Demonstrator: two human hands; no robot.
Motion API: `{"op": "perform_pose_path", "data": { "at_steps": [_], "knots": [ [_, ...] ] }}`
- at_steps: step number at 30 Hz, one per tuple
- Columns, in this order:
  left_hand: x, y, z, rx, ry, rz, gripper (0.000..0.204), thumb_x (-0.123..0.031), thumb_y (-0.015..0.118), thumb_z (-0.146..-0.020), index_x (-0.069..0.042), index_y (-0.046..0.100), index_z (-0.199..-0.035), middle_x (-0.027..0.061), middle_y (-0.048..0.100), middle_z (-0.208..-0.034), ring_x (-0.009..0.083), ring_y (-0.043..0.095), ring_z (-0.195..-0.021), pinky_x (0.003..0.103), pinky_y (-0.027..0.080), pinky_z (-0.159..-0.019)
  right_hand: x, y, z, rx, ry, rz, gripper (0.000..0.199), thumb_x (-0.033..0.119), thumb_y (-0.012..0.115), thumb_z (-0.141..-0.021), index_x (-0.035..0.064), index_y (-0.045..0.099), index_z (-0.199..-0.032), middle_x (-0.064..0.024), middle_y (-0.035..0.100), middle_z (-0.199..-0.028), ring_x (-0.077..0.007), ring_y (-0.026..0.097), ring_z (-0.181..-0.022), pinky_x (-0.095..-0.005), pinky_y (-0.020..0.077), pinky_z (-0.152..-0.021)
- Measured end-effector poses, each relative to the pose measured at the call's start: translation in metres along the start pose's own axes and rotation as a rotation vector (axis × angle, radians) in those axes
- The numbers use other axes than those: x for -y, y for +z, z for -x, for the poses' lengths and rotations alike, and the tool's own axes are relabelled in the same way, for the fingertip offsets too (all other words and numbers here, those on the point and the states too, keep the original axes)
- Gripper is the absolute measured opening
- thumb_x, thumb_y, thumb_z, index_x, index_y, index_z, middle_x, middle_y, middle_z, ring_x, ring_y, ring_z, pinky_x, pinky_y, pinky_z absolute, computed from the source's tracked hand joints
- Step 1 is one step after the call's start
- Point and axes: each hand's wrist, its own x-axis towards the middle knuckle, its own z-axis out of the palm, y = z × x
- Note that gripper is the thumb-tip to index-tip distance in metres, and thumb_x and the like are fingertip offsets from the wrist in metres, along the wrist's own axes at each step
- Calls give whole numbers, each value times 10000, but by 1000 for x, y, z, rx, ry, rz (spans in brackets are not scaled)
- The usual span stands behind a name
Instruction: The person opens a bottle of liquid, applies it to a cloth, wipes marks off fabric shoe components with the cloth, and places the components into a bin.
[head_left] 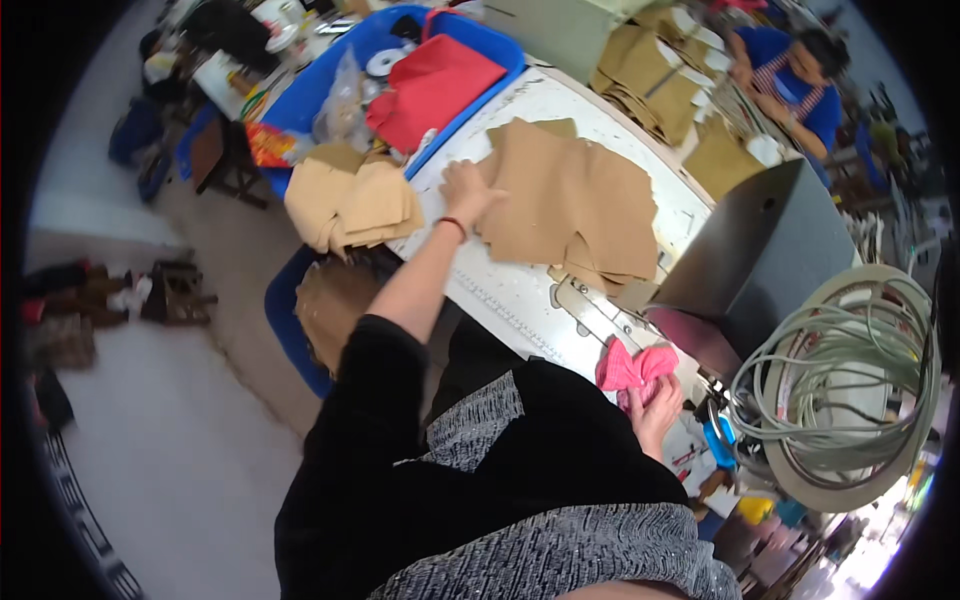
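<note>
My left hand (pixel 470 192) lies with fingers spread at the left edge of a stack of brown cut fabric pieces (pixel 570 200) on the white sewing table (pixel 500 318). No piece is visibly gripped in it. At the table's near right side, my right hand (pixel 655 415) has its fingers curled on a pink cloth bow (pixel 636 370), partly covering its lower part. Between the stack and the bow is the metal plate (pixel 595 308) of the sewing machine. The machine's dark grey head (pixel 765 260) stands just right of the fabric.
A blue tub (pixel 512 60) with red cloth (pixel 435 90) stands at the far left. Tan fabric pieces (pixel 355 205) hang over the table's left end. A coiled pale hose (pixel 840 390) is at right. Across the table, a person in blue (pixel 790 85) handles fabric.
</note>
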Motion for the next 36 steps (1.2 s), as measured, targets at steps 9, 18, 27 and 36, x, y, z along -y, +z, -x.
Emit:
{"op": "perform_pose_path", "data": {
  "at_steps": [9, 18, 27, 36],
  "knots": [
    [-55, 25, 70, -296, -80, 247, 130, -91, 489, -789, -20, 597, -808, 185, 602, -888, 366, 571, -869, 456, 458, -758, -48, 43, 11, 287, 95, -200, 541, 192, 683, -762, 6, 438, -1207, -234, 413, -1213, -443, 481, -1048, -454, 429, -848],
    [-29, 38, 87, -399, 68, 437, 106, -13, 545, -720, -18, 505, -819, 140, 558, -818, 333, 534, -825, 424, 438, -730, -66, 65, -4, 176, 182, -706, 162, -4, 550, -775, -42, 527, -931, -116, 551, -832, -213, 522, -753, -322, 441, -724],
    [-30, 30, 92, -312, 12, 498, 87, -47, 569, -763, -8, 506, -809, 180, 597, -784, 361, 591, -783, 454, 475, -689, -47, 69, 4, -76, 70, -610, 341, 122, 625, -860, -66, 523, -1125, -111, 609, -991, -206, 578, -827, -322, 482, -771],
    [-19, 41, 97, -346, -44, 724, 239, -111, 679, -700, 41, 601, -867, 226, 641, -773, 372, 638, -738, 414, 512, -684, -83, 85, 8, -373, 233, -633, 309, 49, 615, -855, -54, 541, -1137, -134, 614, -1071, -199, 566, -961, -334, 442, -881]
  ]
}}
